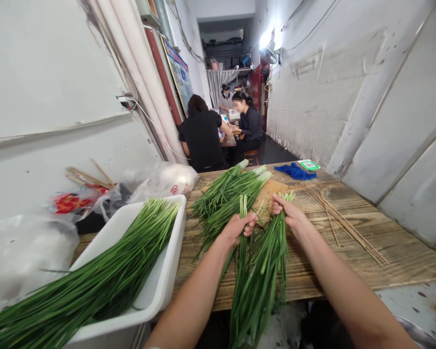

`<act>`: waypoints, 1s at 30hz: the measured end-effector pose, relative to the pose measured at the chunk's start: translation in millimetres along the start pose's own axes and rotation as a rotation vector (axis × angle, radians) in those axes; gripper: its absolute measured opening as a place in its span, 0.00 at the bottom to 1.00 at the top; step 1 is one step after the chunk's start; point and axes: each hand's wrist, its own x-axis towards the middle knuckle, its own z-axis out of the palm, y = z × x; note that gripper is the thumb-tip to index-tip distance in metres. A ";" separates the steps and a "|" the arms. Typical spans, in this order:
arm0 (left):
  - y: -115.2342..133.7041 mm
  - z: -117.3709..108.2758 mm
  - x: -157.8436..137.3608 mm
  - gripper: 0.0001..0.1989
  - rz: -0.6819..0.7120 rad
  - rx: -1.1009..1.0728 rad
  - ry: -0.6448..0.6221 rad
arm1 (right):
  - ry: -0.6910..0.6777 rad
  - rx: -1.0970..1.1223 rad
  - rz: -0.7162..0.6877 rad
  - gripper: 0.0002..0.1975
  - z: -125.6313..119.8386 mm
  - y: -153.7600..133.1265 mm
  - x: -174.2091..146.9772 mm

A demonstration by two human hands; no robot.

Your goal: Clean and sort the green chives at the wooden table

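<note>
My left hand is closed round a thin bunch of garlic chives, pale stem ends up and green leaves hanging down. A thicker bunch of garlic chives hangs from my right hand, whose fingers are wrapped round it just under the pale ends. The leaves of both bunches droop over the near table edge and overlap low down. Just beyond my hands, tied-looking bundles of chives lie on the wooden table, partly beside a brown board.
At left a white tub holds a large heap of chives. Plastic bags sit behind it. Thin wooden sticks, a blue cloth and a QR-code card lie at right. Several people sit further back.
</note>
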 end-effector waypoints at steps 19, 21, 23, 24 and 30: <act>-8.5 9.2 -2.3 0.19 -0.102 0.136 -0.036 | -0.137 -0.146 0.272 0.18 4.2 21.8 -3.6; -9.2 8.9 -2.4 0.20 -0.080 0.187 -0.059 | -0.185 -0.191 0.290 0.19 2.2 23.8 -2.9; -9.0 9.1 -2.7 0.21 -0.080 0.212 -0.071 | -0.203 -0.219 0.282 0.20 0.6 24.7 -2.0; -8.8 9.2 -3.0 0.22 -0.085 0.213 -0.072 | -0.198 -0.229 0.274 0.20 0.1 24.7 -1.5; -8.0 9.5 -2.7 0.24 -0.097 0.162 -0.035 | -0.125 -0.270 0.178 0.18 -2.9 25.2 2.4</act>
